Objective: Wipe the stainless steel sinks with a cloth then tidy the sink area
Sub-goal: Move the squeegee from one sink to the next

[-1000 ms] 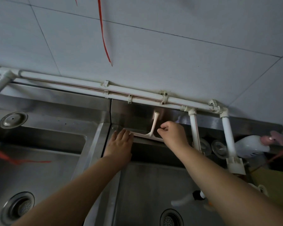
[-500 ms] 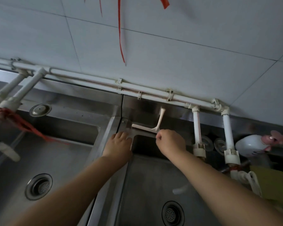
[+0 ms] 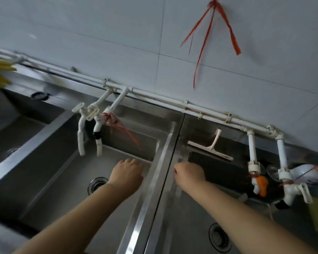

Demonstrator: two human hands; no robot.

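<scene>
Both hands' grips hold nothing: left hand (image 3: 126,176) and right hand (image 3: 190,174) over brushed-steel sinks (image 3: 50,180).

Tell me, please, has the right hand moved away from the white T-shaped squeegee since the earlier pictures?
Yes. The right hand has drawn back toward the person, off the white T-shaped squeegee resting on the steel sink's back ledge.

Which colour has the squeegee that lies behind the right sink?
The squeegee is white or pale cream, seen in the head view.

Brushed steel sinks (image 3: 155,180), white plastic squeegee (image 3: 210,149), glossy wall tiles (image 3: 117,30)
</scene>
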